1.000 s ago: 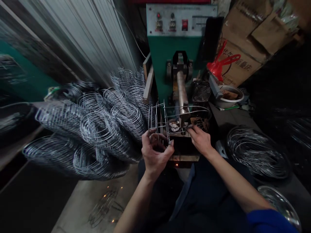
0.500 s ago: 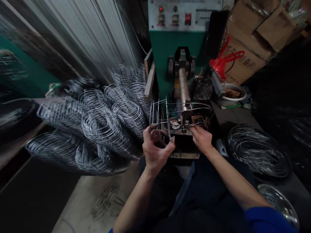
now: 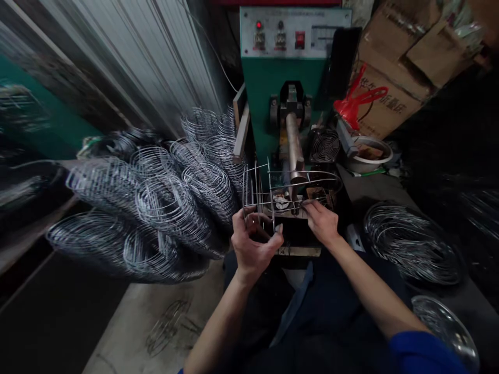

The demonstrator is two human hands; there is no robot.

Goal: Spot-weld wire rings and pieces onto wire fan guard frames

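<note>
A wire frame [image 3: 270, 187] of thin metal rods stands at the lower electrode of a green spot-welding machine [image 3: 265, 78]. My left hand [image 3: 253, 241] grips its near left side, thumb on an upright rod and fingers curled round the wires. With thumb and fingertips pinched, my right hand [image 3: 322, 223] holds the front wire of the frame just right of the electrode tip. Above, the thick upper electrode arm [image 3: 295, 148] slants down through the frame's loop. Whether its tip touches the wire I cannot tell.
Stacks of bent wire frames [image 3: 167, 208] fill the left side. To the right lie a coil of wire pieces [image 3: 409, 244], a shiny metal bowl [image 3: 446, 330] and a grey basin [image 3: 368, 156]. Cardboard boxes [image 3: 405, 78] stand behind. Loose wire pieces [image 3: 167, 327] rest on the floor.
The view has tilted slightly, so the machine sits a little lower in it. Both hands keep their hold on the wire frame, with almost no shift.
</note>
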